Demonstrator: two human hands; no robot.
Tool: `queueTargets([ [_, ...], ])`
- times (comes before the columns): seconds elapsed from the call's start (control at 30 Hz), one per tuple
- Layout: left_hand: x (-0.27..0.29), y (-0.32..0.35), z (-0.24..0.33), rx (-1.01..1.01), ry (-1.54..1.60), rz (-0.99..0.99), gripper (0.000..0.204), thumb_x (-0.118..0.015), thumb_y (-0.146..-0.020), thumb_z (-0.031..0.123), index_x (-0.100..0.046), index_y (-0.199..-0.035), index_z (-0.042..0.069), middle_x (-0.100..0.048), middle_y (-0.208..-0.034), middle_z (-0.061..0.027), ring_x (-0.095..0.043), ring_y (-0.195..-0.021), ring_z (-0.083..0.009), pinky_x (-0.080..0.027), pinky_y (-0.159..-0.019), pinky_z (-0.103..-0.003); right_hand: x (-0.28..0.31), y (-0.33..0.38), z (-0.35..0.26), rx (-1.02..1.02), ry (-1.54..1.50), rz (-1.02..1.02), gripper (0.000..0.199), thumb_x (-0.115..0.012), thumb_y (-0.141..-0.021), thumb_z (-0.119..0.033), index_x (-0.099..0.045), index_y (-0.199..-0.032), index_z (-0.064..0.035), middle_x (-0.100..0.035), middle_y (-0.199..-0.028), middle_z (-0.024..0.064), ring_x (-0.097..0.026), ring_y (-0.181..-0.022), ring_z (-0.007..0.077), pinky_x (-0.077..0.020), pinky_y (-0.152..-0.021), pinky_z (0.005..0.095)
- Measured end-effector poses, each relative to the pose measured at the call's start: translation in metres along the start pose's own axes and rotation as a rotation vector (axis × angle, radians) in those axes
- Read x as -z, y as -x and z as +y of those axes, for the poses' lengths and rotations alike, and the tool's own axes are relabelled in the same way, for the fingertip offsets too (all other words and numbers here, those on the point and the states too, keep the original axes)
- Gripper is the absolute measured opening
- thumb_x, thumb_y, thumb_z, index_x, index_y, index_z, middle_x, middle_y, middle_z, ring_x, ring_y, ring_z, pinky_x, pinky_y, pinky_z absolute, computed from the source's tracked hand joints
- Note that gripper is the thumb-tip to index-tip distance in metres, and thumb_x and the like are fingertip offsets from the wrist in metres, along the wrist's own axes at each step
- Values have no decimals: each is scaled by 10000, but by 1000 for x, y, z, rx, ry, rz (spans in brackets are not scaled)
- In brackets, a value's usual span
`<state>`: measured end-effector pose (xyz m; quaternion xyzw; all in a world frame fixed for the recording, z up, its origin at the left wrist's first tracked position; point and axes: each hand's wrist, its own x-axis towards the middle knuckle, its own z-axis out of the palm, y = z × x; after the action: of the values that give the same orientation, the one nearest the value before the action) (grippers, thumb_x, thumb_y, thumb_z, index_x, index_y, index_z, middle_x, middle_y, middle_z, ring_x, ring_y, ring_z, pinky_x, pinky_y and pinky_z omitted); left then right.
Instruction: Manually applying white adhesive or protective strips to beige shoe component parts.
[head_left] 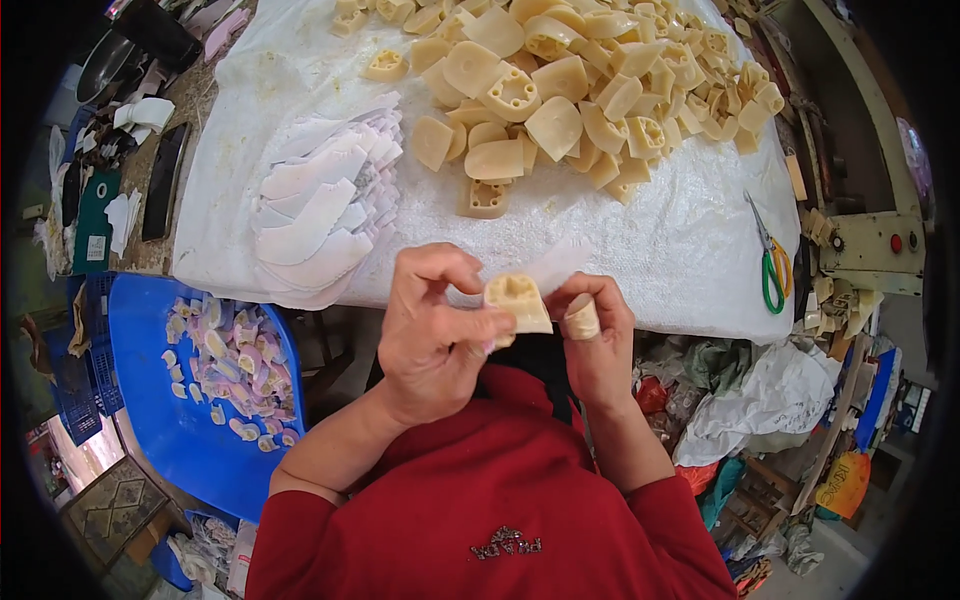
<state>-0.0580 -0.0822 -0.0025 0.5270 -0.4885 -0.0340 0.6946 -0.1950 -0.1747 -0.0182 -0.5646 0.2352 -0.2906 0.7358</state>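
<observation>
Just off the table's near edge, my left hand [435,335] pinches a cream moulded plastic piece that looks like a shoe heel [515,298], its hollowed end facing up. Beside it, my right hand [600,340] is closed on a thin whitish cut strip [560,262], which sticks out past the fingertips toward the table. A tan wrap [581,317] covers one digit of that hand. Beyond the left hand lies a stack of pale pinkish-white cut strips [310,220]. A large heap of similar cream heels [555,120] covers the far part of the table.
A white woven sheet [430,260] covers the table. Scissors with green and orange handles [772,265] lie at its right edge. On the left below stands a blue tub [180,440] with many pinkish covered pieces [245,370]. Crumpled plastic bags [760,400] fill the right side.
</observation>
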Motion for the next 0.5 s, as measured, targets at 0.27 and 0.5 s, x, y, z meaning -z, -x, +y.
queueTargets([
  [0.27, -9, 11, -4, 31, 22, -203, 216, -609, -711, -157, -563, -829, 18, -559, -954, -128, -566, -780, -192, -472, -603, -265, 0, 9, -16, -103, -307, 63, 269, -453, -970, -216, -495, -1073, 29, -575, -1117, 285, -608, -1001, 307, -489, -886, 391],
  [0.5, -14, 8, -6, -143, -507, -282, 172, -632, -659, -16, -553, -798, 49, -534, -898, -80, -512, -682, -204, -374, -577, -325, -11, 4, -15, -143, -171, 38, 234, -404, -978, -121, -497, -1101, 54, -562, -1199, 223, -562, -1093, 238, -462, -939, 358],
])
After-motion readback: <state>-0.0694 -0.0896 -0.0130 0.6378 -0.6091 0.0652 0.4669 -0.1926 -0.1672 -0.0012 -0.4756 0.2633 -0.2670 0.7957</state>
